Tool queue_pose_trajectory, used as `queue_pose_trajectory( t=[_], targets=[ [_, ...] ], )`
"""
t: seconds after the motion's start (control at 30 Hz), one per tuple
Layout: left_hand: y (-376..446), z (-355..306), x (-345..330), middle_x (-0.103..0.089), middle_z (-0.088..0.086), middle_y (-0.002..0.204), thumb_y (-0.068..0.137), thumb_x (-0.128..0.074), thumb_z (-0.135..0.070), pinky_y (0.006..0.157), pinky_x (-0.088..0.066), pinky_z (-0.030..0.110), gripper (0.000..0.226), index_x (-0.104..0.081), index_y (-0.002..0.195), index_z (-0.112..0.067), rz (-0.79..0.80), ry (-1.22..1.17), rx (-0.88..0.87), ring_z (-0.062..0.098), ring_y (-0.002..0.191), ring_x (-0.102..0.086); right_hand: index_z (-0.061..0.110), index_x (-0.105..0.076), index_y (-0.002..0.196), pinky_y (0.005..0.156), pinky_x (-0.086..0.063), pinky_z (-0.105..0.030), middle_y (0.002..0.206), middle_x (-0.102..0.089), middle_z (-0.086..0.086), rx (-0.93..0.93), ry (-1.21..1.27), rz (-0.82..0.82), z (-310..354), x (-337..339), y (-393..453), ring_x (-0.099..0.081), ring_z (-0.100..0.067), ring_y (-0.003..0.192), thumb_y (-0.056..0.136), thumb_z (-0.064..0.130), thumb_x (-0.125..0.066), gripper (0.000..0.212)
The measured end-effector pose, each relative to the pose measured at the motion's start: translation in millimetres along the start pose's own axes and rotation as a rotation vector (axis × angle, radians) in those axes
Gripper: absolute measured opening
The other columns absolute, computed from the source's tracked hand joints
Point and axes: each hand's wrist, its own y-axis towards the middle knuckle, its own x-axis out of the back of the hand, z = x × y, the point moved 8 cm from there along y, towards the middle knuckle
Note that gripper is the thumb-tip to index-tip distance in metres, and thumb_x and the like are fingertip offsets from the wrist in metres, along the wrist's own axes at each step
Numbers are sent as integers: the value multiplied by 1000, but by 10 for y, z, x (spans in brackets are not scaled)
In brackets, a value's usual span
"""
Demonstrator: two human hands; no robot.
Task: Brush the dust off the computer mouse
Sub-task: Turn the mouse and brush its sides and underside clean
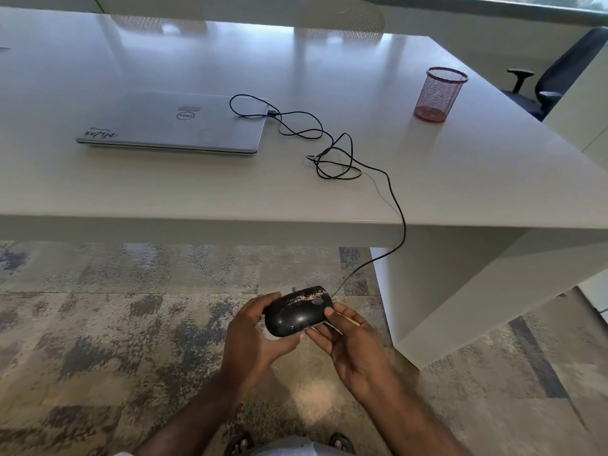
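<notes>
Mouse (297, 311) held off the table (378, 192), below its near edge over the carpet (98, 324). Left hand (255, 337) cups its rear end, fingers curled round it. Right hand (348, 340) pinches a thin white stick-like tool (345, 318), blurred, at the mouse's side. Dust streak on top. Cable (396, 205) runs over the near edge to the closed laptop (171, 121).

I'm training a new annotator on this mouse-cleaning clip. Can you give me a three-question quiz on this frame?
1. True or false: the computer mouse rests on the table.
2. Which hands hold the mouse: A) left hand only, B) right hand only, C) both?
3. Fill in: the mouse cable runs over the table edge towards the closed ____.

Key: 1 false, it is held above the carpet, dust streak visible on top; 2 C; 3 laptop.
</notes>
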Motion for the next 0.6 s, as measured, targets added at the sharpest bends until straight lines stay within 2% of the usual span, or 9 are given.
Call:
queue_pose_trajectory(
  t=[0.1,0.23,0.4,0.5,0.6],
  targets=[
    [20,53,-4,-64,-23,110,52,-98,-23,87,-37,0,81,-61,122,-38,20,-9,15,-9,105,-57,-1,-60,109,68,-64,-41,96,-73,-22,14,-17,2,19,-17,-15,-75,-32,75,90,-9,-62,21],
    [56,13,10,-66,-22,105,50,-99,-22,85,-38,2,75,-63,113,-42,54,18,-35,-7,102,-59,1,-61,108,71,-63,-41,96,-73,-20,47,-68,17,52,-17,-21,-74,-30,77,89,-3,-65,19],
    [107,57,49,-67,-18,105,48,-99,-26,83,-39,0,72,-69,113,-33,67,41,2,-10,101,-58,2,-63,111,69,-61,-38,101,-72,-18,120,-217,11,164,59,13,-71,-26,80,98,8,-60,15],
    [133,107,88,-68,-16,103,48,-99,-31,80,-39,0,71,-72,113,-30,54,45,36,-10,99,-57,7,-68,110,61,-59,-31,95,-78,-15,282,-405,-32,327,117,-43,-75,-26,79,103,11,-54,16],
    [153,107,138,-68,-20,99,49,-97,-34,78,-42,2,67,-71,109,-37,17,40,53,-8,95,-60,16,-74,103,51,-50,-21,80,-76,-12,506,-571,-84,514,138,-158,-70,-19,65,104,16,-52,22]
  ],
)
